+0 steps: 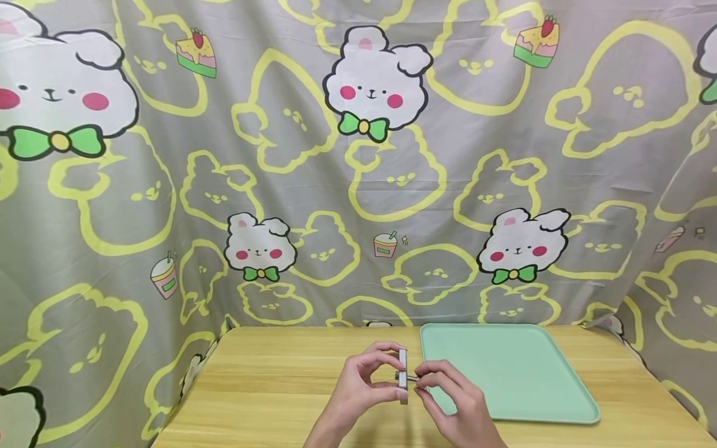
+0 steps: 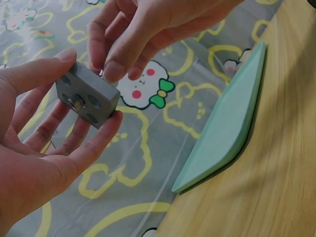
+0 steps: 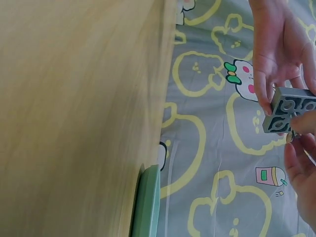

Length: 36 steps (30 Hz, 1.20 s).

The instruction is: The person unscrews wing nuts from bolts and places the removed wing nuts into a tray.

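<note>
A grey square block [image 2: 88,91] with several round holes is held by its edges between the thumb and fingers of my left hand [image 1: 361,386], above the table. Through the block's middle runs a thin metal bolt [image 1: 411,378]. One end of it [image 2: 76,102] shows on the left-hand face. On the other side, my right hand [image 1: 456,401] pinches the bolt's far end between thumb and fingers. In the right wrist view the block's recessed face [image 3: 282,111] shows ring shapes, partly covered by the right hand's fingers.
A light green tray [image 1: 515,373] lies on the right part of the wooden table [image 1: 269,379], its left edge close by the right hand. A grey curtain [image 1: 313,186] with cartoon prints hangs behind the table and along both sides.
</note>
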Each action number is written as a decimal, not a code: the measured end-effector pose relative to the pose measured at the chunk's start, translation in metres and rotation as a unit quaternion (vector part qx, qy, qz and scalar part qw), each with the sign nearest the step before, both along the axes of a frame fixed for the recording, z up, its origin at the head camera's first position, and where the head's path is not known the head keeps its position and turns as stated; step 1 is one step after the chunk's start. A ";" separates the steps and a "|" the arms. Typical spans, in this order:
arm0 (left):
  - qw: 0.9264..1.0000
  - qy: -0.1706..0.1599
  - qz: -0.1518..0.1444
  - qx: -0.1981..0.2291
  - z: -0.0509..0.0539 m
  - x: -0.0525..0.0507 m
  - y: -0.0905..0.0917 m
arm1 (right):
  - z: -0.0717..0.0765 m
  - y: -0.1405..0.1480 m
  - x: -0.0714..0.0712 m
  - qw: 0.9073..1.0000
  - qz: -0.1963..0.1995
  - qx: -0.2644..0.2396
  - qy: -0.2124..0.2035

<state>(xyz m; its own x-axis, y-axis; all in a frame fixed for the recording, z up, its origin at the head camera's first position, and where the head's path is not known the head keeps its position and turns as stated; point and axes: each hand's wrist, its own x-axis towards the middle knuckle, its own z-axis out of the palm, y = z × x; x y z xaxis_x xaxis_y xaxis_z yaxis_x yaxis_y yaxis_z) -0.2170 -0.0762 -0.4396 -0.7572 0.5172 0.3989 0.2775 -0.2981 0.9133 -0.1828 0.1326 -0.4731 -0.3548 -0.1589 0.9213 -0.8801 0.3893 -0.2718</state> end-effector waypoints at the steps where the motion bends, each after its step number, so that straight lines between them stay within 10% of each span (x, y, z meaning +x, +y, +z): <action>1: 1.000 0.000 0.001 0.000 0.000 0.000 0.000 | 0.001 0.000 0.001 1.000 0.004 -0.008 -0.011; 7: 1.000 0.002 0.001 0.006 0.000 -0.001 -0.001 | 0.014 0.000 0.012 0.975 0.039 -0.102 -0.193; 16: 1.000 0.015 -0.002 0.006 0.003 0.001 0.001 | 0.029 0.005 0.014 0.857 0.049 -0.222 -0.461; 23: 1.000 0.012 -0.001 -0.001 0.003 0.002 0.001 | 0.028 0.011 0.010 0.794 0.096 -0.234 -0.553; 29: 1.000 0.014 -0.006 0.001 0.003 0.002 0.002 | 0.025 0.014 0.007 0.763 0.132 -0.225 -0.591; 36: 1.000 0.014 -0.010 0.004 0.002 0.003 0.003 | 0.025 0.015 0.008 0.753 0.153 -0.230 -0.597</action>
